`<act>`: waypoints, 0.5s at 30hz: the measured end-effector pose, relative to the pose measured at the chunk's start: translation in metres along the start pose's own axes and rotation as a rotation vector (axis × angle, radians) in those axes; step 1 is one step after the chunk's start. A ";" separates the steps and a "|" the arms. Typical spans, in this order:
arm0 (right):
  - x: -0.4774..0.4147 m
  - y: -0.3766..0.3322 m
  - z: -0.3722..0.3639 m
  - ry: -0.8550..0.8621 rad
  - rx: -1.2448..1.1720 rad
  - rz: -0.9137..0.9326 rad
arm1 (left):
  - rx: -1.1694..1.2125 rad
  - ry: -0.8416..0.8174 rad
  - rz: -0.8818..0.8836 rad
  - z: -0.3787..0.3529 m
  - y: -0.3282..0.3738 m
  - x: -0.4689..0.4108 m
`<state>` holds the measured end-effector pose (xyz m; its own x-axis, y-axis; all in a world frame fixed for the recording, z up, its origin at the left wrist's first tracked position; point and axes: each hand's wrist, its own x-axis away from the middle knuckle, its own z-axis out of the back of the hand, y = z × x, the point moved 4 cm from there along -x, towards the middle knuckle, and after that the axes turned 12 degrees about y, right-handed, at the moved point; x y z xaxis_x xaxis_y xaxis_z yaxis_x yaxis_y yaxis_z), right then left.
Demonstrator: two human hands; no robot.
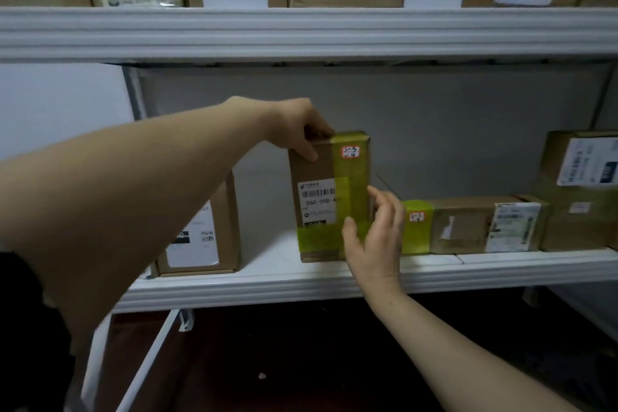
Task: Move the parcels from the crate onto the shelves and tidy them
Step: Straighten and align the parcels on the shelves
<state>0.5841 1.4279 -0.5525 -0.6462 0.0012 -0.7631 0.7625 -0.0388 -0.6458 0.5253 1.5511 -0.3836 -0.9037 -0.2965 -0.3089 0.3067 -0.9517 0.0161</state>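
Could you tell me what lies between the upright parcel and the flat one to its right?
Only the right hand, touching the upright parcel and partly covering the flat parcel, in the head view.

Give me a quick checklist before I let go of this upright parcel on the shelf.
1. Upright parcel stands flat on the shelf: ok.
2. Left hand grips its top edge: ok.
3. Right hand touches its lower right side: cannot tell.
4. Its label faces out: ok.
5. Clear of the flat parcel to its right: cannot tell, the right hand hides the gap.
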 end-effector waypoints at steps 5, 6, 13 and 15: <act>0.017 -0.003 -0.030 -0.401 0.051 -0.198 | -0.017 -0.050 0.052 0.009 -0.028 0.016; 0.021 -0.003 -0.038 -0.473 0.046 -0.243 | -0.013 -0.049 0.065 0.011 -0.033 0.019; 0.045 0.004 -0.064 -0.656 0.164 -0.332 | -0.034 -0.048 0.102 0.014 -0.056 0.031; 0.047 0.001 -0.067 -0.657 0.166 -0.312 | -0.053 -0.044 0.098 0.013 -0.061 0.033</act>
<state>0.5568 1.4952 -0.5910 -0.7565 -0.5586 -0.3400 0.5601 -0.2849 -0.7779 0.4730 1.5988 -0.3821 -0.8807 -0.3922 -0.2658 0.4085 -0.9127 -0.0067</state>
